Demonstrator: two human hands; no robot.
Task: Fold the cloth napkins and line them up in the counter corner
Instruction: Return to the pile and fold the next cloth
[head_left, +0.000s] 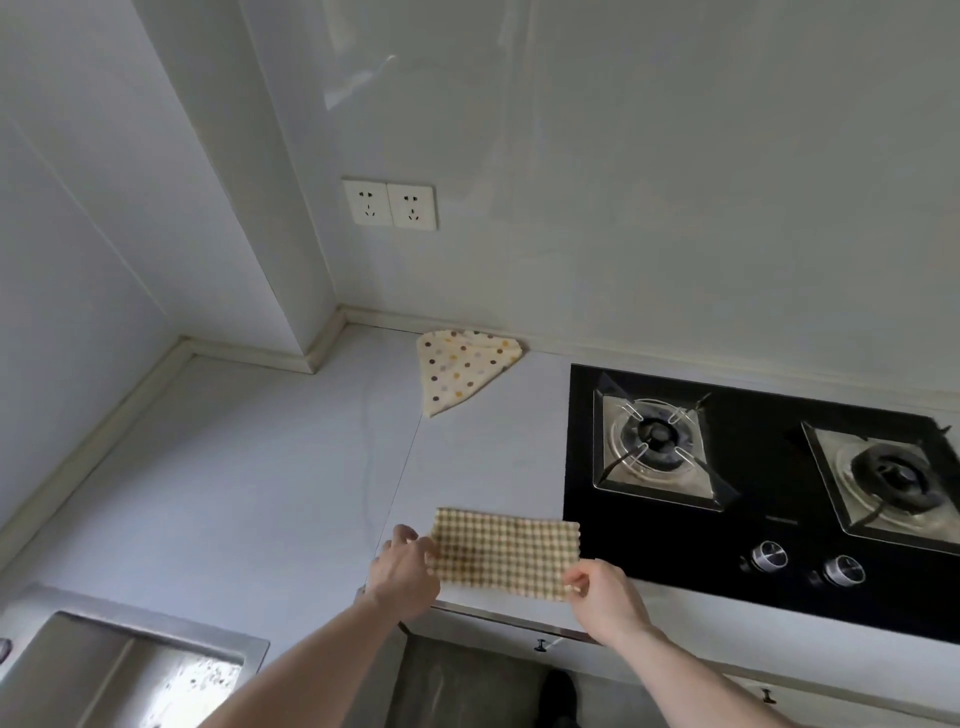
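At the front edge of the counter (260, 467), right next to the gas hob (753, 493), the checked napkin (506, 553) is lying as a flat rectangle, looks like it's already folded once, w/ its right end just overlapping the hob's black glass. Left hand (405, 571) is pinching the napkin's left end, fingers curled onto the cloth. Right hand (602, 590) is pinching the near right corner btwn thumb and fingers. So both hands are gripping cloth, neither is spread flat.

The dotted napkin (462, 371) is sitting folded into a triangle back against the wall, near the counter corner, well apart from the checked one.

Imo the step in hand is the next fold on the checked one. Tips for doing it well: keep both pinches right on the corners so the edges are lining up, bring one end over to meet the other w/o dragging the bottom layer, then flatten w/ an open palm to set the crease. Prob worth pulling it off the hob glass first, esp. since the knobs (802, 564) are close. If it's meant to match the dotted one, a triangle fold makes sense, then it's going beside it in the corner.
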